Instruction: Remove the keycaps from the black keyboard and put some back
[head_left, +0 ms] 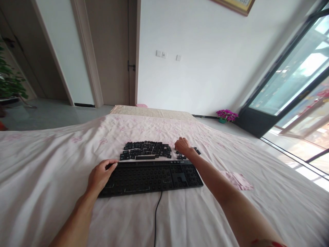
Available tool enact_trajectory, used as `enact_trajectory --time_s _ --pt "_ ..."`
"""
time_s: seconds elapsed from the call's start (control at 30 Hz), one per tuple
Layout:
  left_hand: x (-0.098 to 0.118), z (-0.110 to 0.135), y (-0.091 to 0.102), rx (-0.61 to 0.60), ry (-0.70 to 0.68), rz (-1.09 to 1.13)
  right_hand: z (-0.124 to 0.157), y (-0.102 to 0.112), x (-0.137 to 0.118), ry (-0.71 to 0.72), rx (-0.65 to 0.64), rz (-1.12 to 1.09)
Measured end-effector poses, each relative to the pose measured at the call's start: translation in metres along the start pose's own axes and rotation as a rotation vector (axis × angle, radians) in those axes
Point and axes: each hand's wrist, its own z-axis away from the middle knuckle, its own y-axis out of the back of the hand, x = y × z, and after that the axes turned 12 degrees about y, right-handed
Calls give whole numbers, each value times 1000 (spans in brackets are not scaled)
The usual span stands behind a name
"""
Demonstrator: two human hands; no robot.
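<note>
A black keyboard (149, 178) with its keycaps off lies on the bedsheet, its cable running toward me. My left hand (101, 175) grips its far left corner, thumb on top. Behind the keyboard, loose black keycaps (146, 149) are laid out in rough rows, with the long spacebar (145, 157) in front. My right hand (183, 145) reaches past the keyboard's far right side, down among a smaller group of keycaps (181, 157). Its fingers are bent and closed; the fingertips, and anything in them, are hidden.
The pale floral bedsheet (51, 164) is wrinkled around the keyboard. A folded pink cloth (238, 180) lies right of my right forearm. Farther off are purple flowers (227, 116), a glass door (282, 79), a brown door (109, 51) and a green plant (11, 80).
</note>
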Motion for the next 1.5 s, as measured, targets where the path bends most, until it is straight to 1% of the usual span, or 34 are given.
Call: enact_trajectory --time_s 0.17,0.23,0.3,0.37,0.43,0.53,0.63,0.87,1.03,1.5 --pt "-1 -1 0 -1 -22 10 11 16 -4 0 84 -28" --pt "-1 0 0 0 -31 14 24 22 -10 2 129 -48" --pt "0 0 0 0 -27 14 42 24 -20 19 197 -86" --pt "1 0 0 -4 -12 7 64 22 -33 56 301 -159" --pt "1 1 0 -6 2 -2 85 16 -47 98 361 -214" --pt "1 1 1 0 10 -11 110 5 -62 124 384 -237" --pt "1 0 1 4 4 -11 122 -3 -70 116 384 -217" --pt "1 1 1 9 -4 -15 126 -7 -75 131 371 -137" --pt "1 2 1 5 -3 -14 124 -11 -78 149 378 -118" --pt "1 2 1 8 -5 -10 122 -9 -81 183 359 -32"
